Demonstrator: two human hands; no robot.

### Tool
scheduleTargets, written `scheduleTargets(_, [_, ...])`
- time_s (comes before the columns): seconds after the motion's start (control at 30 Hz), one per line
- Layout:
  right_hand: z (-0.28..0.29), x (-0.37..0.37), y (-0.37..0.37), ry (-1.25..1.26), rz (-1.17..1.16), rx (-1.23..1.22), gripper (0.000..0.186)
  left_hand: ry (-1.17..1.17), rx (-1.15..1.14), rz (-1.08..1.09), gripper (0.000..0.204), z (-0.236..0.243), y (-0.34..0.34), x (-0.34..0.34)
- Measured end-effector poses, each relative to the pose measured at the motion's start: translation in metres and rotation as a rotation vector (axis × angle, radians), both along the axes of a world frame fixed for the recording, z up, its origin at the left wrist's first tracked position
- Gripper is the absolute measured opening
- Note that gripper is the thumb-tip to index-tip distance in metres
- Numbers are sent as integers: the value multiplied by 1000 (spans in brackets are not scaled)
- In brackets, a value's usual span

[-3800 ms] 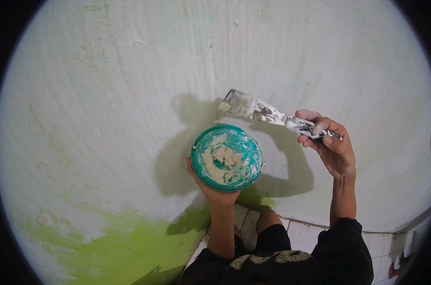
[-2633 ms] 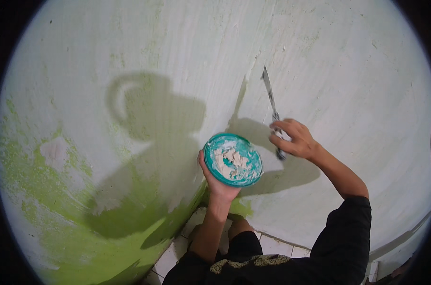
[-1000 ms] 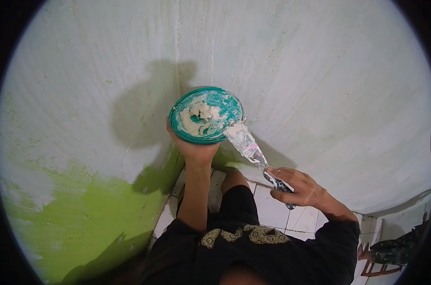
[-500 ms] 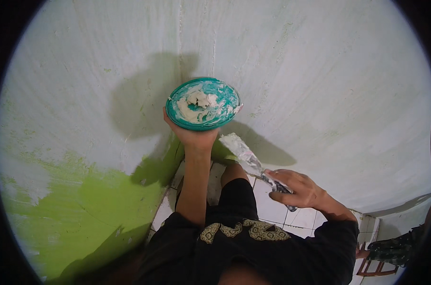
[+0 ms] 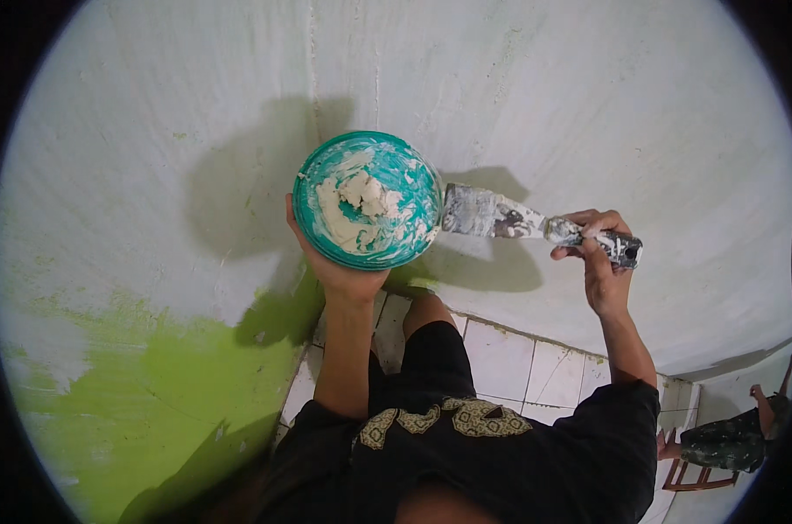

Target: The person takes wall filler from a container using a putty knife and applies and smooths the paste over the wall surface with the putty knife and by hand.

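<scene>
My left hand (image 5: 348,282) holds a round teal plastic dish (image 5: 394,170) from underneath, with a lump of off-white paste (image 5: 361,192) and smears spread across it. To the right, my right hand (image 5: 601,266) grips the handle of a paste-caked putty knife (image 5: 492,214), thumb and fingers around it. The blade lies nearly level, pointing left, its end at the right rim of the dish; whether it touches cannot be told.
The pale wall (image 5: 570,105) ahead has rough vertical seams near a corner and green paint (image 5: 177,384) at lower left. White floor tiles (image 5: 496,362) lie below. At lower right another person in patterned dark clothing (image 5: 723,437) is partly visible near a wooden chair or frame (image 5: 702,480).
My right hand has risen and turned the knife from a slant to nearly level beside the dish. My left hand has moved the dish slightly up and leftward.
</scene>
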State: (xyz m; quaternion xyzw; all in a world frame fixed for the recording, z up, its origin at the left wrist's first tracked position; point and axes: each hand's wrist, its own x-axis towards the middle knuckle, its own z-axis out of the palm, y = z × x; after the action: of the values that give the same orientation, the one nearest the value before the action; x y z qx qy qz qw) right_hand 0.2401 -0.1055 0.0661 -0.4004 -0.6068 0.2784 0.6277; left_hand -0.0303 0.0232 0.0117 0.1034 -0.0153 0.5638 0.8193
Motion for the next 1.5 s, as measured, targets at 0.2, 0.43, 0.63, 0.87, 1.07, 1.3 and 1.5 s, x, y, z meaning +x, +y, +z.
scheduleTargets(0.2, [16,3,25,-71,18,-32,11,86,-24,78,69,4,0,2])
scheduleTargets(0.43, [43,-18,28,-181,2,43,10,176,-59,124,75,12,-3,9])
scheduleTargets(0.63, [88,-15,45,-233,24,-29,17,124,-48,105,72,5,2,9])
scheduleTargets(0.87, [95,-12,65,-303,72,8,17,73,-43,76,73,5,5,13])
scheduleTargets(1.07, [85,-21,60,-411,163,120,17,85,-41,94,73,7,1,14])
scheduleTargets(1.3, [91,-29,57,-566,113,48,19,121,-160,133,76,25,-9,27])
scheduleTargets(1.5, [102,-30,53,-302,98,-116,17,148,-197,201,78,44,-16,34])
